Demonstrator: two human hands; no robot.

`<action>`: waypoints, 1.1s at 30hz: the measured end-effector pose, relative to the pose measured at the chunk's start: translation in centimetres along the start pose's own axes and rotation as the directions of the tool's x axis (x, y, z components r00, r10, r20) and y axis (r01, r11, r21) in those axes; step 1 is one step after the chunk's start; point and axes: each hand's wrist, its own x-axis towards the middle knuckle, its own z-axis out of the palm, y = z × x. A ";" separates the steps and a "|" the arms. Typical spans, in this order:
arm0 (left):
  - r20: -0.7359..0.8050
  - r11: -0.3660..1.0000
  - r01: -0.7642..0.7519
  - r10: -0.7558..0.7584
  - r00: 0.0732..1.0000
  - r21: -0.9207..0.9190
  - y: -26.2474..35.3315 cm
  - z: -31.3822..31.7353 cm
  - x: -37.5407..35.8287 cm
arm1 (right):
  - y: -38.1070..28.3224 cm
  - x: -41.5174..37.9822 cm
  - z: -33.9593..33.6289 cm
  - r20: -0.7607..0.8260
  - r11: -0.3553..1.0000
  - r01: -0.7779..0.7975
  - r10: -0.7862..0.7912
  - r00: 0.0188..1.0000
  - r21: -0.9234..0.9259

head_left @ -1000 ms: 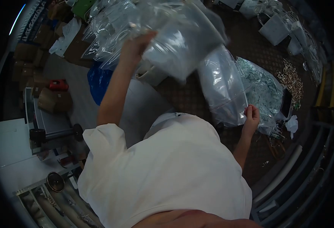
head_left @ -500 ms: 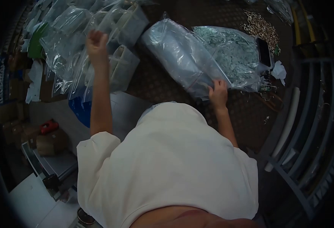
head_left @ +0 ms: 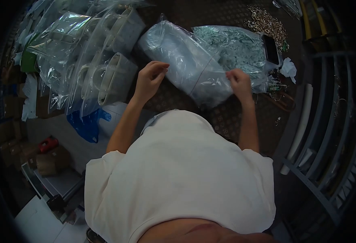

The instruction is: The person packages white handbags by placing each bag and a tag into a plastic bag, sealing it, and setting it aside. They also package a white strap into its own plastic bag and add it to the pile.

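One edge at a time is best being lifted lightly, so that the slippery clear plastic bags, being flanked by wrapped white handbags and a sack of pale-green pieces, are not being dragged askew. Their right edge is seemingly being pinched by the right hand; the left hand, half open near their left edge, is being held with nothing visibly gripped.

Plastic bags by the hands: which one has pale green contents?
The bag beside the dark-screened device, its green filling showing through; the plastic bundle left of it looks whitish.
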 end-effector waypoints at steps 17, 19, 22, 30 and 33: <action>-0.094 0.694 0.153 -0.304 0.948 -0.703 3.9 0.8 3.7 | -8.0 3.8 -5.4 -0.158 0.864 0.007 0.084 0.984 0.504; -0.121 0.706 0.143 -0.309 0.943 -0.693 3.3 -0.1 3.7 | -6.3 2.9 -2.8 0.103 0.761 -0.079 0.017 0.995 0.644; -0.149 0.724 0.139 -0.319 0.936 -0.676 3.1 0.3 3.5 | -7.5 1.6 2.6 0.268 0.703 -0.166 -0.036 0.963 0.691; 0.030 0.770 0.273 -0.313 0.949 -0.576 0.1 -5.9 5.6 | -6.9 4.6 3.5 0.228 0.657 -0.389 0.321 0.919 0.646; -0.512 0.990 0.094 -0.027 0.859 0.105 -0.9 -8.3 7.0 | -4.4 5.2 3.9 0.113 0.666 -0.443 0.477 0.871 0.600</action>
